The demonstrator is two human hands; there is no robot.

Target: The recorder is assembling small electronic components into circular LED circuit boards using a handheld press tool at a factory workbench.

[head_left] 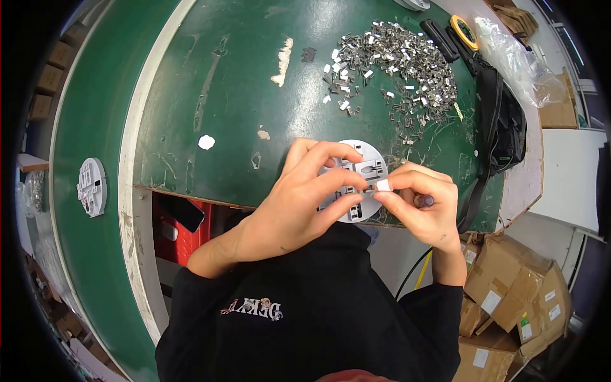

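Observation:
A round white plastic base (364, 167) with slots rests at the near edge of the green table (229, 95). My left hand (299, 200) grips it from the left, fingers spread over its top and lower rim. My right hand (423, 204) pinches a small shiny metal clip (383, 184) between thumb and forefinger and presses it against the base's right side. A pile of several such metal clips (398, 60) lies farther back on the table.
A second white round base (92, 186) lies on the green conveyor belt at left. A black bag (506, 124), a yellow tape roll (464, 30) and a clear plastic bag (515, 57) sit at the right. Cardboard boxes (515, 299) stand lower right; a red crate (181, 232) is under the table.

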